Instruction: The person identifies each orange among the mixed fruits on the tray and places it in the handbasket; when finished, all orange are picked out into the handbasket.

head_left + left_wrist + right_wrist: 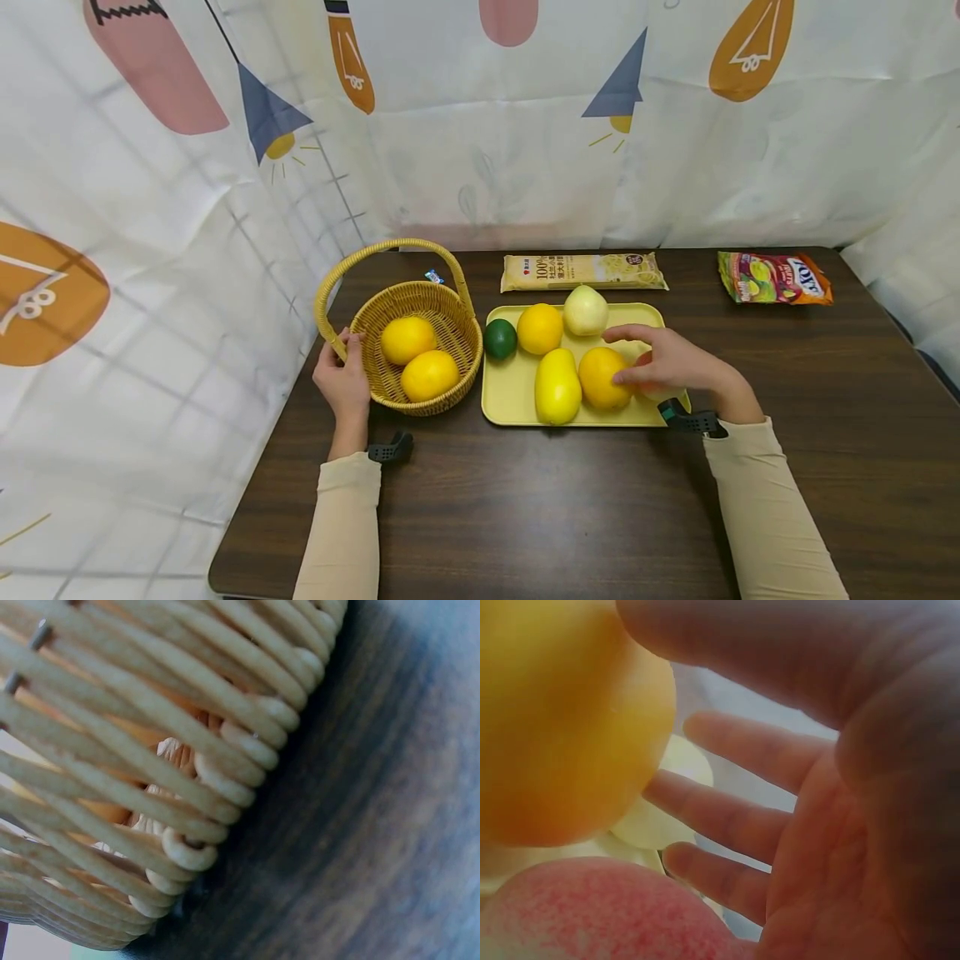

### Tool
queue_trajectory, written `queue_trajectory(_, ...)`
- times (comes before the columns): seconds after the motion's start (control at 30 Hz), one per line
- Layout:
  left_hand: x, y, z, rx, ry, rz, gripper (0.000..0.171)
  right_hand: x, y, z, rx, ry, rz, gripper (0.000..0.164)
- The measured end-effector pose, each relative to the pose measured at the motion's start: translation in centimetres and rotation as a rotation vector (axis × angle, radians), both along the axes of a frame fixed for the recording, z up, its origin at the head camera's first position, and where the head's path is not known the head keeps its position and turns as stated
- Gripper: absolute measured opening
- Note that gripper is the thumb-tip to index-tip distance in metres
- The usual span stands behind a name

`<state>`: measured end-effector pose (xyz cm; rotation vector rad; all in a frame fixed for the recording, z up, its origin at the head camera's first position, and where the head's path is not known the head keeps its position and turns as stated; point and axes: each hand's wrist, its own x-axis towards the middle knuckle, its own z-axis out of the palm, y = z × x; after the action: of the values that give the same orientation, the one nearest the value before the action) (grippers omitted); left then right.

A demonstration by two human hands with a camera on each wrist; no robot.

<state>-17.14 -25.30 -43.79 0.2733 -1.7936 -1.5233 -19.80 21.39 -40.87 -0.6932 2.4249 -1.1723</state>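
Observation:
My left hand (345, 375) holds the left rim of a wicker basket (472, 354) near the foot of its handle. Two yellow-orange fruits, one lemon-like (408, 340) and another (431, 376), lie inside. In the left wrist view, basket weave (150, 735) fills the upper left and hides the fingers. Over the right end of a yellow tray (517, 412), my right hand (667, 360) spreads around an orange (602, 379), thumb at its side and fingers fairly straight. A pink peach (607, 915) sits beneath that hand, mostly hidden in the head view.
Also on the tray are a green fruit (500, 339), another orange (540, 328), a pale green pear-like fruit (585, 311) and a long yellow fruit (558, 387). Behind lie a noodle packet (585, 272), a snack bag (775, 278) and a small blue wrapper (433, 277).

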Motion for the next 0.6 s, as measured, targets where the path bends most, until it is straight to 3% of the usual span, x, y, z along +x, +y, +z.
queue_trajectory(0.1, 0.0, 0.0, 0.0, 0.002, -0.001, -0.002, 0.031, 0.0, -0.2, 0.0, 0.030, -0.003, 0.035, 0.070)
queue_trajectory(0.3, 0.1, 0.0, 0.1, 0.002, -0.014, -0.002, 0.032, 0.0, -0.8, -0.1, 0.121, 0.082, 0.089, 0.075)
queue_trajectory(0.6, 0.2, 0.2, 0.2, 0.016, -0.027, 0.002, 0.034, 0.1, -1.6, 0.1, 0.272, 0.172, 0.101, 0.087)
